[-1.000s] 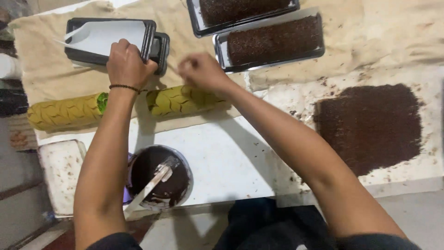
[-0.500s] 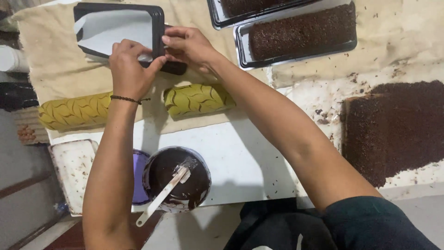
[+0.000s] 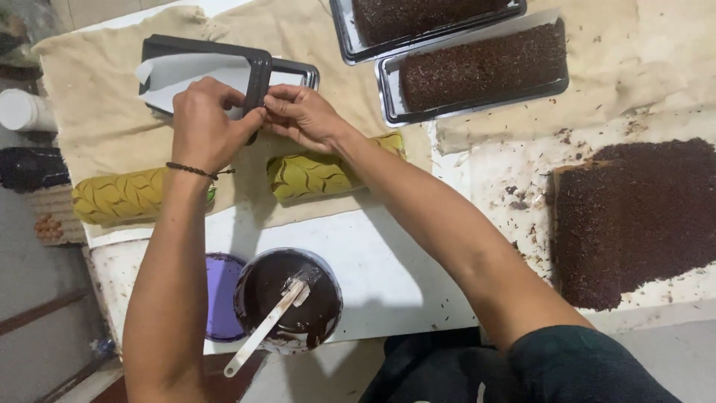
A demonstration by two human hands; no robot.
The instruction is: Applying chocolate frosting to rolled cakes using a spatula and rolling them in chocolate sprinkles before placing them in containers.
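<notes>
Black plastic trays (image 3: 201,63) are stacked at upper left, long axis across the frame, white paper showing inside. The near right corner is pinched by both hands: the left hand (image 3: 205,123) is closed over it, the right hand (image 3: 302,116) is pressed in from the right. Two yellow-green rolls (image 3: 328,172) are laid just below on beige cloth (image 3: 97,112); a chocolate bowl (image 3: 287,298) sits lower centre.

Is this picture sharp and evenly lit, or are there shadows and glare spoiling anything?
Head view: mostly sharp, with soft, even light; the left hand and right hand on the black tray are clear. The arms throw faint shadows on the white table. A small sheen shows on the chocolate bowl. The left edge is dim and harder to read.
</notes>
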